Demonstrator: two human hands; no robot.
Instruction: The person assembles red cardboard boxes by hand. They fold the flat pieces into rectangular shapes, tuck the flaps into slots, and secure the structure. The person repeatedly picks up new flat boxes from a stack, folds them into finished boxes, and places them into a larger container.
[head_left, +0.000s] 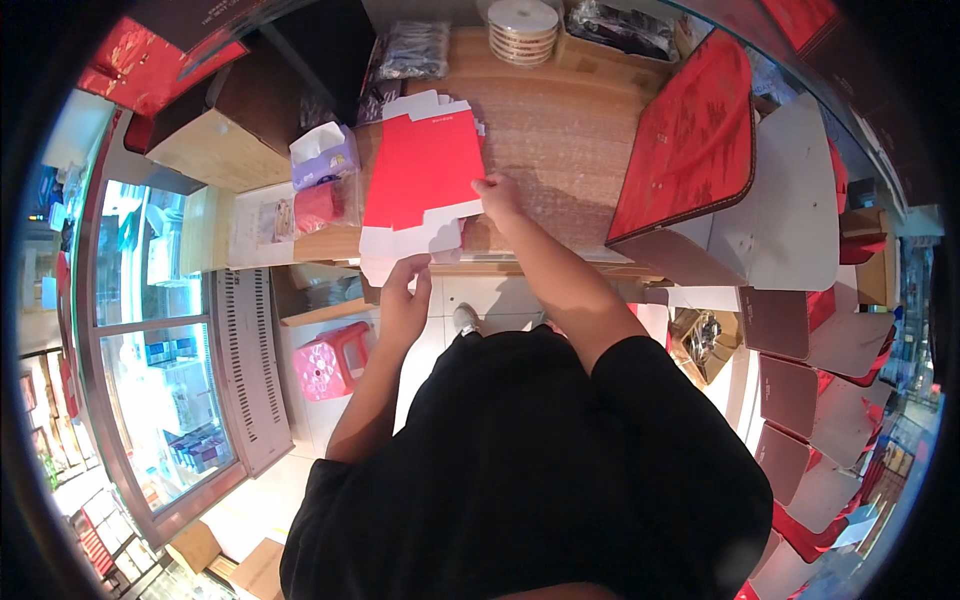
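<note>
A flat, unfolded red carton blank (425,170) with white flaps lies on the wooden table, apparently on top of further blanks whose white edges peek out beneath it. My right hand (498,197) pinches its right edge, close to the lower right corner. Beside the white flap at the near end is my left hand (404,302), its fingers loosely bent with thumb and forefinger apart. Whether those fingertips touch the flap cannot be made out.
A purple tissue pack (325,157) sits left of the blank. Folded red boxes (690,140) stand at the right, with more stacked below. White discs (522,30) and a plastic-wrapped bundle (415,50) are at the back. A pink stool (335,362) stands on the floor.
</note>
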